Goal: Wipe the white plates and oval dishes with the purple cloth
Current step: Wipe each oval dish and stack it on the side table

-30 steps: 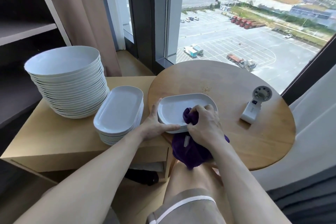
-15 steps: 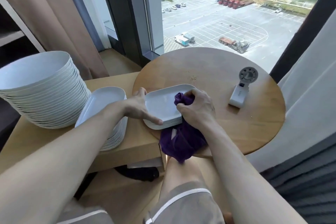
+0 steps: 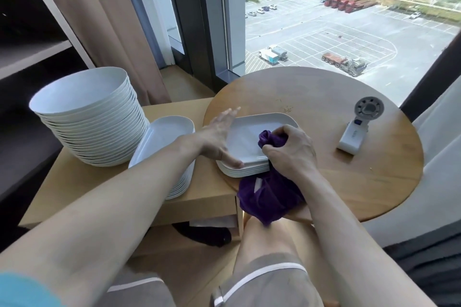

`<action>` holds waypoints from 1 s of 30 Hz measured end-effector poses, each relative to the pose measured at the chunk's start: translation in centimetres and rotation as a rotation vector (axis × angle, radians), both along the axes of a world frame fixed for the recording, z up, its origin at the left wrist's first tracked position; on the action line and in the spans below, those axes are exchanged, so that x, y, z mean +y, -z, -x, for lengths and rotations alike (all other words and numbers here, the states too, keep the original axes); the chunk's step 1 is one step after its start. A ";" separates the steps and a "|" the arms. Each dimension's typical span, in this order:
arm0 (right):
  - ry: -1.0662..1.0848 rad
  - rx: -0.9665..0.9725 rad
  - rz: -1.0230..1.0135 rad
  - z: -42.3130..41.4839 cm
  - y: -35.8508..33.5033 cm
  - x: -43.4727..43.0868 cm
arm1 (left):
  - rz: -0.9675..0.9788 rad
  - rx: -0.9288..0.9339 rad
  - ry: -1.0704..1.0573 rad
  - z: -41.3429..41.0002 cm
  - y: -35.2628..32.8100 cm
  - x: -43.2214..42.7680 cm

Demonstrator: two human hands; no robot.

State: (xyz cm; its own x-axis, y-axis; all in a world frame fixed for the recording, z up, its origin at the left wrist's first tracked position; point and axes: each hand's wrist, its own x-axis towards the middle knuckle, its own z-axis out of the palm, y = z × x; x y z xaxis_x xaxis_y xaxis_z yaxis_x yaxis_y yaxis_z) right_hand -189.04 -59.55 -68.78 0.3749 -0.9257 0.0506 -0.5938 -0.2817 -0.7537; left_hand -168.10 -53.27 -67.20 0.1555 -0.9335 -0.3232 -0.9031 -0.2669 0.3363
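A short stack of white oval dishes [image 3: 252, 129] sits at the near left edge of the round wooden table [image 3: 324, 107]. My right hand [image 3: 290, 149] is shut on the purple cloth [image 3: 269, 197], pressing a bunched end onto the top dish while the rest hangs off the table edge. My left hand [image 3: 218, 137] lies at the stack's left rim, fingers spread and lifted, thumb touching the near edge. A second stack of oval dishes [image 3: 164, 137] and a tall stack of round white plates [image 3: 87, 117] stand to the left on a low wooden cabinet [image 3: 74, 189].
A small white handheld fan [image 3: 359, 124] lies on the right side of the round table. Behind it is a large window. A beige curtain and dark shelves are at the left, white curtain at the right. My knees are under the table edge.
My left hand has loosened from the dish stack's rim and its fingers have lifted and spread. The right hand stays on the cloth on the top dish. The head camera has shifted.
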 end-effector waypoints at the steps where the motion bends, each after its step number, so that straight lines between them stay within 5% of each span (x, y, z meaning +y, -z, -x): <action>1: 0.001 -0.001 0.001 0.0 0.0 -0.1 | 0.019 -0.031 0.033 0.2 -0.2 -0.2; 12: -0.021 -0.029 0.015 -0.2 -0.1 0.0 | 0.224 -0.144 0.037 1.0 -0.6 1.1; 30: -0.170 -0.081 0.026 -1.1 -0.1 1.3 | 0.328 -0.252 -0.624 -3.2 0.3 15.3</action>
